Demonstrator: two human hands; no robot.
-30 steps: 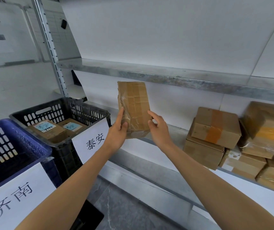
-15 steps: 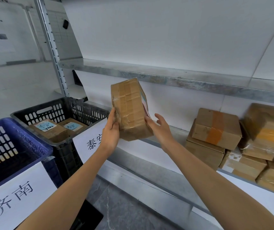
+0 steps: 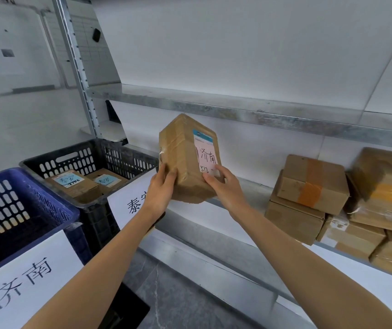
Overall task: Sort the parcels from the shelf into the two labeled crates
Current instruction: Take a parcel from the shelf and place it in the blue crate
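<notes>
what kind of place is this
Likely a parcel sorting depot: taped cardboard parcels stacked on a metal shelf, a blue crate and a black crate with paper destination signs, and a held parcel with a handwritten label.

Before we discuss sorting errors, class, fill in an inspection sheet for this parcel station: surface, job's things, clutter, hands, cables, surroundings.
Surface: metal shelf, bare at the left, stacked parcels at the right.
Job's things: held parcel off the shelf, pink label reading 济南; blue crate signed 济南; black crate, sign partly hidden, holding two blue-labelled parcels.
Clutter: nothing seen.
Hands: left hand grips the held parcel's left side; right hand holds its lower right, thumb on the label.
Cables: nothing seen.
Surroundings: white wall, upper shelf, grey floor.
</notes>
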